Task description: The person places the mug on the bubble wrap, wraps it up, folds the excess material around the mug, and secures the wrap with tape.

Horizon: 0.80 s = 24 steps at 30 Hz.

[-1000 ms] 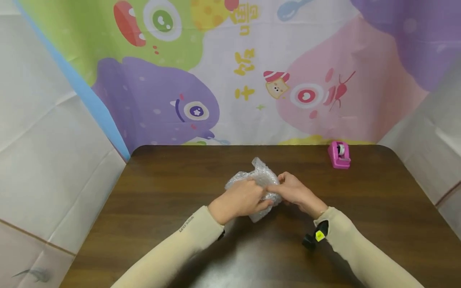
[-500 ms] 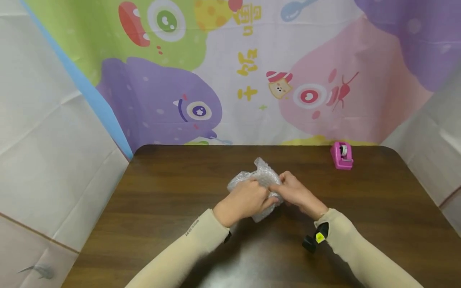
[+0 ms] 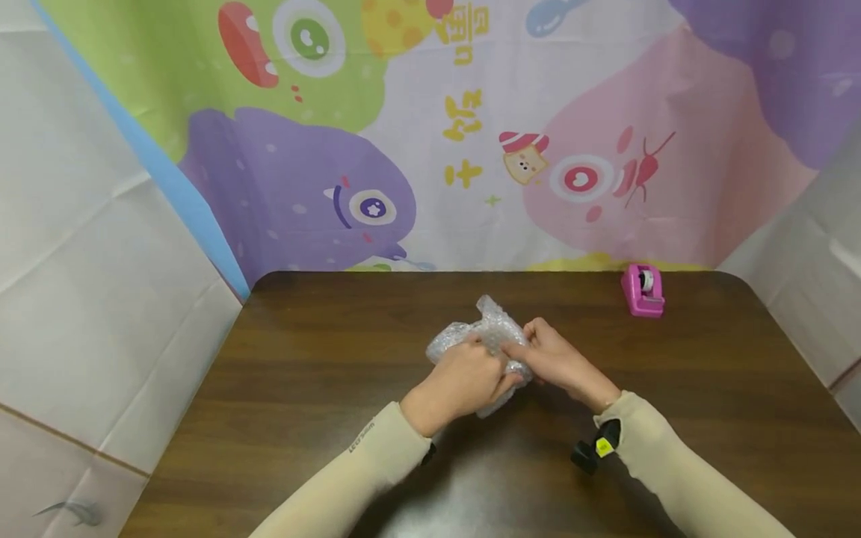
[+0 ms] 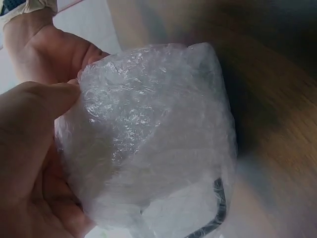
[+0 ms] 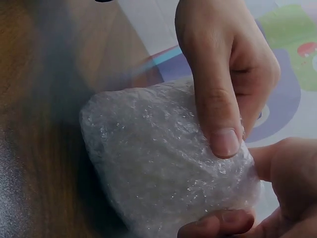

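Bubble wrap [image 3: 499,329] covers a rounded, boxy bundle between both hands, above the middle of the table. Through the clear layers in the left wrist view, the bundle [image 4: 158,124] looks whitish, with a curved black strip near one corner; its contents are otherwise hidden. My left hand [image 3: 467,377] grips the near left side, its thumb [image 5: 223,134] pressing the wrap in the right wrist view. From the right, my right hand [image 3: 554,362] holds the bundle's side, with curled fingers [image 5: 218,223] against the plastic. The two hands nearly meet. A loose flap of wrap sticks up at the far side.
A pink tape dispenser [image 3: 643,293] with a roll of tape stands at the back right of the dark wooden table [image 3: 303,359]. Behind the table hangs a cartoon-printed cloth [image 3: 471,224]. A black wrist camera [image 3: 587,456] juts out under the right sleeve.
Both hands keep their hold on the bubble-wrapped bundle with only slight shifts. The whole view has drifted a little, so the table and dispenser sit slightly further right.
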Each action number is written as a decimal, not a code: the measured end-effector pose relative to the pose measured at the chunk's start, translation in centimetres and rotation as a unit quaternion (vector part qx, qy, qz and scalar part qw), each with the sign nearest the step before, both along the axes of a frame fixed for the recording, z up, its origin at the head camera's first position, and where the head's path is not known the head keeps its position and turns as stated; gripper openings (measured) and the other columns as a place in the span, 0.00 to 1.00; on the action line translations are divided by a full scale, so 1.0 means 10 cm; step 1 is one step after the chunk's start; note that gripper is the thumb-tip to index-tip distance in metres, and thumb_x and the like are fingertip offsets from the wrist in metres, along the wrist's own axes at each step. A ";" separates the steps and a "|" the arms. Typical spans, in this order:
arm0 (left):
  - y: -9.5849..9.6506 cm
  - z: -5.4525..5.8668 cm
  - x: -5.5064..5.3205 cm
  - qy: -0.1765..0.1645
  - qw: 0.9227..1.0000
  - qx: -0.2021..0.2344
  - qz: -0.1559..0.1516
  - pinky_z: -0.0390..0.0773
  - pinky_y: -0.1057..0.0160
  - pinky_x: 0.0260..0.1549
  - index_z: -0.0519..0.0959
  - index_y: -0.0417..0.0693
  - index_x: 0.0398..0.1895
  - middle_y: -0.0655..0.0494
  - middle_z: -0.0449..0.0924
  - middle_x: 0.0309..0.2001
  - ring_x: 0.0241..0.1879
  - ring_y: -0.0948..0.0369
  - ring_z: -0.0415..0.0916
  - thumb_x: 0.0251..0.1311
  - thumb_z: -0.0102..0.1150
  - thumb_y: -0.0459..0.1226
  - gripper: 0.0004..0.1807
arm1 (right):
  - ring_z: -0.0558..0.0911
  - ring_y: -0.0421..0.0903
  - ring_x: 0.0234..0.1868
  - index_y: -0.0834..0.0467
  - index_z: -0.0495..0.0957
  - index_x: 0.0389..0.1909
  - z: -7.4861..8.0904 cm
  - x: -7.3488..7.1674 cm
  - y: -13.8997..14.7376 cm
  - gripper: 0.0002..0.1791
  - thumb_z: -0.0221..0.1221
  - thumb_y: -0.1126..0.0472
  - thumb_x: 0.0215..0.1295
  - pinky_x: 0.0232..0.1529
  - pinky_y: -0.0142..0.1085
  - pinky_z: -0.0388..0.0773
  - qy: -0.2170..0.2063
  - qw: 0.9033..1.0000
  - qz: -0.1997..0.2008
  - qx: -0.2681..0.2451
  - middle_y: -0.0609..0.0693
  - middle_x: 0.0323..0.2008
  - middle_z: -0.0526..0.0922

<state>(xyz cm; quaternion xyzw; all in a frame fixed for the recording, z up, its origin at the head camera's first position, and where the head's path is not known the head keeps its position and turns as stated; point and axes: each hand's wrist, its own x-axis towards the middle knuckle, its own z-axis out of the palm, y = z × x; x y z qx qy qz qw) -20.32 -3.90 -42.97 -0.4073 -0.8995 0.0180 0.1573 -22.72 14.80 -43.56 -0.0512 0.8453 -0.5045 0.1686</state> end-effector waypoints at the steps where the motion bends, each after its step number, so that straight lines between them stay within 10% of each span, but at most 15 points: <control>1: 0.00 -0.01 0.00 0.008 1.000 0.003 -0.002 0.79 0.56 0.60 0.78 0.54 0.19 0.63 0.75 0.15 0.24 0.61 0.80 0.73 0.55 0.55 0.24 | 0.67 0.41 0.14 0.63 0.62 0.43 0.00 0.00 0.00 0.20 0.60 0.54 0.72 0.17 0.32 0.67 0.004 1.000 -0.001 -0.002 0.46 0.18 0.68; 11: -0.10 0.00 -0.05 -0.017 1.000 0.018 -0.019 0.81 0.57 0.57 0.82 0.51 0.30 0.62 0.75 0.18 0.29 0.61 0.83 0.72 0.55 0.57 0.22 | 0.69 0.43 0.20 0.63 0.66 0.42 0.15 -0.06 0.02 0.23 0.61 0.46 0.72 0.23 0.35 0.68 0.051 0.994 0.036 0.095 0.49 0.23 0.69; 17: -0.06 0.09 0.02 -0.012 0.998 0.055 -0.009 0.85 0.63 0.29 0.82 0.47 0.36 0.57 0.80 0.26 0.30 0.60 0.82 0.69 0.61 0.56 0.21 | 0.79 0.48 0.32 0.64 0.74 0.51 0.39 -0.15 0.01 0.26 0.61 0.44 0.72 0.34 0.39 0.76 0.133 0.975 0.044 0.174 0.56 0.36 0.80; 24: 0.16 0.11 0.14 0.033 0.994 0.105 0.009 0.83 0.65 0.33 0.81 0.47 0.43 0.58 0.83 0.34 0.35 0.61 0.83 0.63 0.70 0.50 0.18 | 0.82 0.60 0.57 0.66 0.77 0.57 0.57 -0.36 -0.08 0.17 0.61 0.62 0.73 0.57 0.54 0.79 0.259 0.940 0.146 0.166 0.62 0.53 0.83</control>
